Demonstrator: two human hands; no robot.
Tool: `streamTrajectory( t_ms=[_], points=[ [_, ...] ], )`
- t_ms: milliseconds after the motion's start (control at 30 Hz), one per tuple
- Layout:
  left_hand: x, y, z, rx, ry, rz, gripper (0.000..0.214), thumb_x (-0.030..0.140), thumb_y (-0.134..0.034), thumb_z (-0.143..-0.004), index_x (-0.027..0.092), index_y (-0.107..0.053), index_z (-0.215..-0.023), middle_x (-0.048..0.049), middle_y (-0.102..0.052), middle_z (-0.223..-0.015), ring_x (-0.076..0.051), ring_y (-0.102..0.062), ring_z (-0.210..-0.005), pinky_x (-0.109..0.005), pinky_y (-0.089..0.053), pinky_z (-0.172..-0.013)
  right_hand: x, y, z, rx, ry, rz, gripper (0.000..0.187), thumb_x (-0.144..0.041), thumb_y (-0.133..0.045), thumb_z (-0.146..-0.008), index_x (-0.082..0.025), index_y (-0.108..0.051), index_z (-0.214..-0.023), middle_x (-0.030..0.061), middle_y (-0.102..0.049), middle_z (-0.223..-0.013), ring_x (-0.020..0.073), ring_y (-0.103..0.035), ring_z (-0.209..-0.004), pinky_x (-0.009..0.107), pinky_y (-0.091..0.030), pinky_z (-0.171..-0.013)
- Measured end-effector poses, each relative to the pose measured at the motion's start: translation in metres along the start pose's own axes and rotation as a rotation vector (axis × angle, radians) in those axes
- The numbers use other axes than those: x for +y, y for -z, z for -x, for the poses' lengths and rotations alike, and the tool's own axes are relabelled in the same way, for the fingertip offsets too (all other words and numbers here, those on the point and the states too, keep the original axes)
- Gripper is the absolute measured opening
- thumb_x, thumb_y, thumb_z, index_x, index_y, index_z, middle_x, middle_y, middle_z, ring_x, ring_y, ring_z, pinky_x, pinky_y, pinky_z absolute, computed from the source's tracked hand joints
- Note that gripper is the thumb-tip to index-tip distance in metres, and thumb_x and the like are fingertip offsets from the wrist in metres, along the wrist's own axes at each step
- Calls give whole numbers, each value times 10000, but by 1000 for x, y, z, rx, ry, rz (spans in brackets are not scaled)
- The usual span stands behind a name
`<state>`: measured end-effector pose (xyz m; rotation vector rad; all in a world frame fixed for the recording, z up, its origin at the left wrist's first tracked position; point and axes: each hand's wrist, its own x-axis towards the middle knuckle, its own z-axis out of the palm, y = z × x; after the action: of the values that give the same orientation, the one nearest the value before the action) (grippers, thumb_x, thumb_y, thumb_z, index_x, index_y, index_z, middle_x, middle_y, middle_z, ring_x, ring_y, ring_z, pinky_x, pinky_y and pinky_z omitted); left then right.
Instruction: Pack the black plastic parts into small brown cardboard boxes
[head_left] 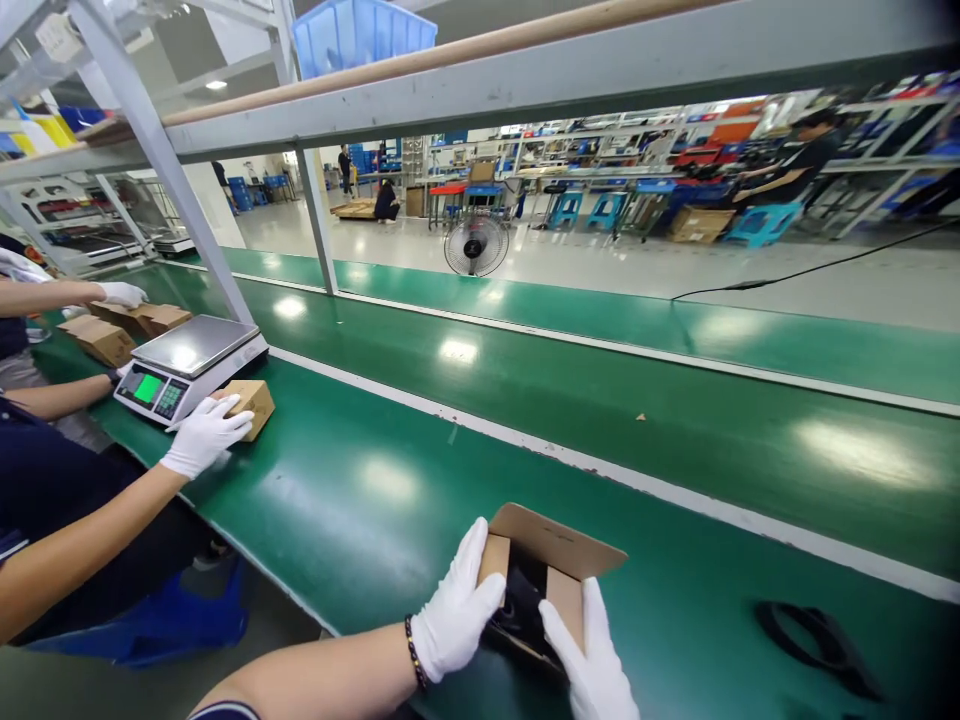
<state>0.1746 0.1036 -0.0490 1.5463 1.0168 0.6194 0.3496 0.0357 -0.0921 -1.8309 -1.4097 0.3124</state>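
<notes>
**Green belt, open carton, 2 gloved hands**

Green conveyor belt (615, 400) runs across the view from 8 o'clock up to 3 o'clock, under a grey steel frame (480, 90), with a factory floor and a standing fan (475, 244) behind it.

At 6 o'clock the person's left hand (456, 612), in a white glove with a dark bead bracelet (415, 655) at the wrist, grips the left wall of a small cardboard box (555, 570). The right hand (592, 660), gloved too, presses flat against the right flap. Both hands are closed on the box, one on each side — a hold that seems to keep the flaps spread and the carton steady on the belt. Inside lies a dark item (525, 600); what it is cannot be made out.

At 4 o'clock from the box, well apart, a black loop-shaped piece (817, 640) lies loose on the belt.

Out at 10 o'clock, a co-worker's gloved hand (206, 432) rests on a closed small carton (251, 403) just beside a weighing scale (191, 365) with a lit green display — probably parked within reach of the pan. Farther left, at 9 o'clock, another gloved hand (121, 293) reaches over more cartons (109, 335) grouped on the belt.
</notes>
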Motion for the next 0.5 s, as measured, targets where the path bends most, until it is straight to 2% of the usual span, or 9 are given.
streamTrajectory(
  t_ms=[33, 67, 133, 167, 233, 300, 367, 500],
  points=[
    [-3, -1, 0, 20, -12, 27, 703, 575, -260, -965, 190, -106, -1533, -32, -69, -1600, -213, -68, -1477, -379, -64, -1233, -4, 4, -3, 81, -34, 59, 725, -429, -483, -909, -198, -131, -1499, 165, -559, -1269, 267, -643, -1014, 369, -571, -696],
    [-6, -1, 0, 37, -35, 51, 675, 562, -224, -975, 201, -105, -1533, -27, -76, -1600, -208, -76, -1476, -381, -71, -1232, -10, 9, -6, 160, -8, 112, 738, -431, -529, -884, -194, -176, -1488, 185, -498, -1332, 306, -584, -1124, 434, -557, -794],
    [-13, -2, 0, 52, -115, 64, 676, 563, -227, -974, 202, -105, -1533, -36, -81, -1601, -217, -88, -1475, -391, -80, -1231, -23, 18, -14, 273, 189, 196, 664, -389, -626, -826, -206, -359, -1405, 181, -394, -1412, 373, -415, -1294, 571, -437, -980],
    [-15, -3, -1, 51, -158, 47, 705, 574, -278, -962, 196, -109, -1532, -48, -85, -1600, -230, -93, -1475, -400, -84, -1231, -29, 21, -18, 296, 301, 238, 561, -356, -655, -805, -212, -471, -1315, 169, -367, -1427, 399, -347, -1332, 624, -364, -1026],
    [-17, -4, -4, 61, -191, -8, 759, 563, -406, -929, 185, -131, -1528, -70, -105, -1597, -257, -107, -1472, -424, -95, -1228, -39, 25, -27, 281, 442, 327, 317, -310, -658, -797, -211, -622, -1097, 148, -333, -1448, 448, -264, -1357, 696, -287, -1029],
    [-16, -5, -7, 96, -136, -47, 744, 482, -477, -914, 186, -164, -1520, -79, -145, -1590, -267, -139, -1466, -442, -119, -1224, -44, 26, -34, 242, 479, 384, 182, -293, -628, -814, -206, -679, -965, 144, -308, -1467, 487, -228, -1356, 734, -293, -978],
    [-15, -7, -10, 131, -76, -58, 705, 373, -492, -903, 183, -194, -1512, -79, -181, -1582, -265, -167, -1460, -443, -133, -1223, -44, 26, -37, 212, 523, 384, 122, -273, -613, -820, -221, -705, -881, 134, -329, -1456, 494, -228, -1352, 741, -316, -942],
    [-17, -11, -13, 148, -82, -37, 715, 264, -486, -861, 171, -200, -1510, -76, -187, -1581, -259, -174, -1458, -430, -136, -1225, -41, 30, -37, 239, 593, 390, 76, -213, -623, -797, -234, -695, -811, 105, -445, -1370, 444, -256, -1359, 712, -326, -975]
  ],
)
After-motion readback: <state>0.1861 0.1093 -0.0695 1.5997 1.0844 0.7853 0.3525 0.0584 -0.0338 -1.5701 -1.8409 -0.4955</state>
